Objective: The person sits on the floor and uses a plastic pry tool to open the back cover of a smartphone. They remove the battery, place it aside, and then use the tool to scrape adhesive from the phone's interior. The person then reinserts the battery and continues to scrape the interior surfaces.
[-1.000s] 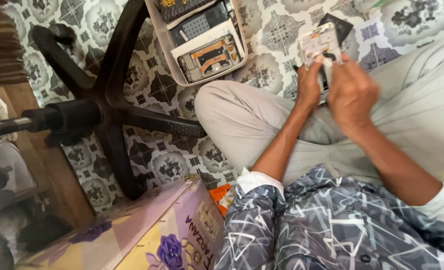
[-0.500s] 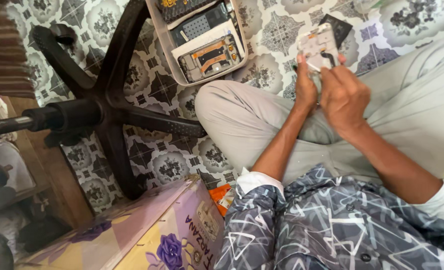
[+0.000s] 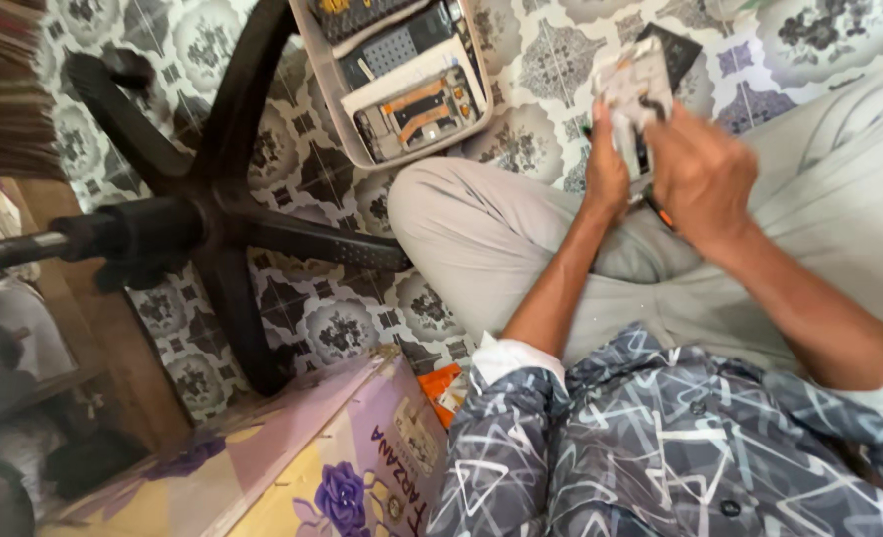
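The floor tiles (image 3: 551, 60) are white, printed with grey and black flower medallions. The chair base (image 3: 213, 219) on them is plain black. The tray (image 3: 402, 149) is pale beige, and the flat devices (image 3: 412, 104) in it are grey and black with orange strips. The trousers (image 3: 501, 229) are light grey, unpatterned. The shirt (image 3: 660, 438) is dark grey-blue, crossed with white line triangles, its cuff white. The box (image 3: 292, 467) is pink and yellow with a purple flower. The small part (image 3: 635, 89) held up is whitish grey.
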